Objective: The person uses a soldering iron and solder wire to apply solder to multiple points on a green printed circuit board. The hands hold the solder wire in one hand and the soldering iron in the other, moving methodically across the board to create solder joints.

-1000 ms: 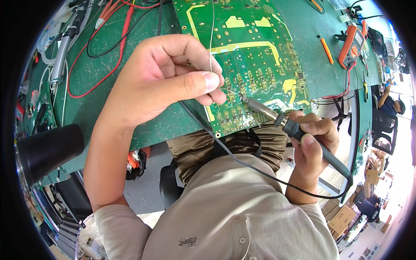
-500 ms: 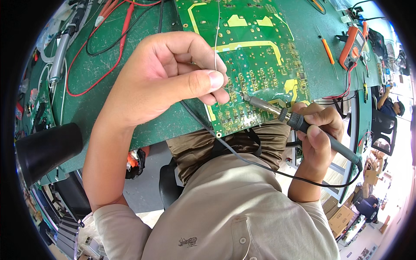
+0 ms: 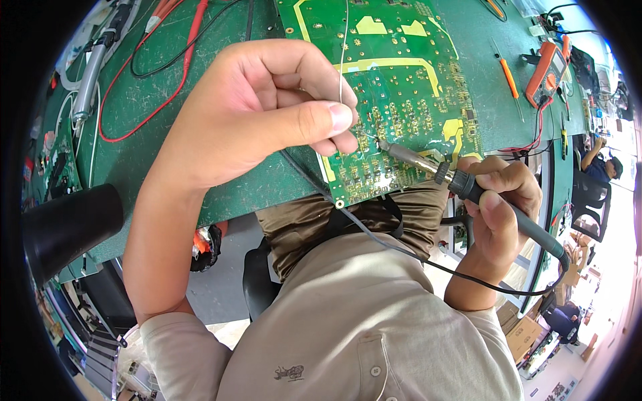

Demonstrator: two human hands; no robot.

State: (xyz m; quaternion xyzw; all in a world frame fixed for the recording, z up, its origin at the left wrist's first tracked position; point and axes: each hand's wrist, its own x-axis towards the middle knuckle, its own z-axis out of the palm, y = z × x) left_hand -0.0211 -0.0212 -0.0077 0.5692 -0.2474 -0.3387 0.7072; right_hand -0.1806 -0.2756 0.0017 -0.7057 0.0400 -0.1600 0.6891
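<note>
A large green circuit board (image 3: 394,47) with yellow traces lies on the bench, reaching to its near edge. Over its left part, my left hand (image 3: 281,107) pinches a thin strand of solder wire (image 3: 344,50) between thumb and fingers. The strand runs up past the frame's top, and a short end points toward the iron's tip. From the right, my right hand (image 3: 501,197) grips a soldering iron (image 3: 408,157) by its dark handle. Its tip is at the board's lower middle, close to the wire end; whether they touch, I cannot tell.
On the green bench (image 3: 227,134) lie red test leads (image 3: 194,30) and an electric screwdriver (image 3: 93,77) at left. A black cup-shaped container (image 3: 73,230) lies near the left edge. At right are an orange screwdriver (image 3: 509,77) and a multimeter (image 3: 548,73). The iron's cord (image 3: 381,244) loops before me.
The wire end now shows beside the iron's tip, where it was hidden before. Both hands and the board sit slightly farther right in the picture.
</note>
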